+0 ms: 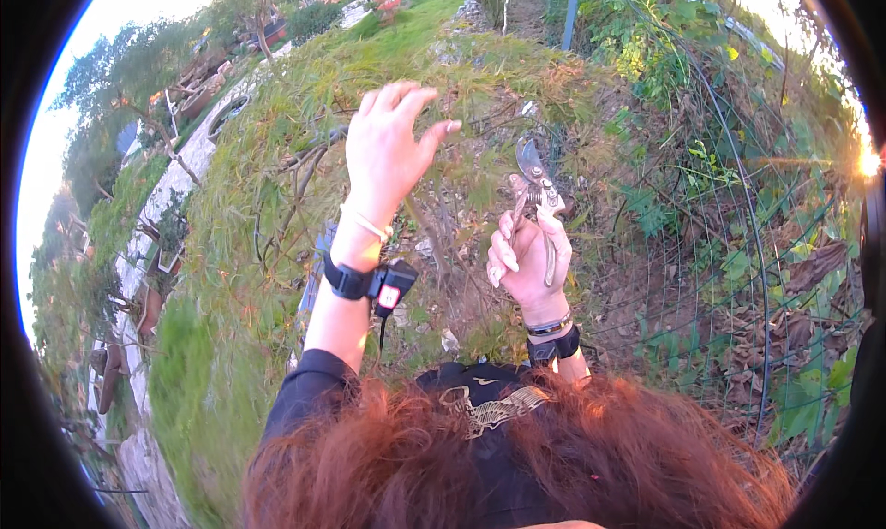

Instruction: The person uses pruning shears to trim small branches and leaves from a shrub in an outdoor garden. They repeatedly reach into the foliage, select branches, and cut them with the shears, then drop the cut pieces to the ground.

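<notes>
My right hand [529, 256] grips a pair of bypass pruning shears [536, 183] by the handles, its curved metal blade pointing up and away from me. To the left and farther out, my left hand [391, 138] is raised with its fingers apart and nothing in them. Both hands are above a low tree with fine, feathery green and reddish leaves [311, 72]. A bare branch [304, 173] of it shows just left of my left wrist. Each wrist wears a black strap, and a boxy device sits on the left one.
A green wire mesh fence [692, 273] with vines runs along the right, a dark curved cable or rod [734, 162] across it. A blue post [571, 13] stands at the top. At the left, a pale stone path [187, 159] passes potted trees. Dry leaves lie at lower right.
</notes>
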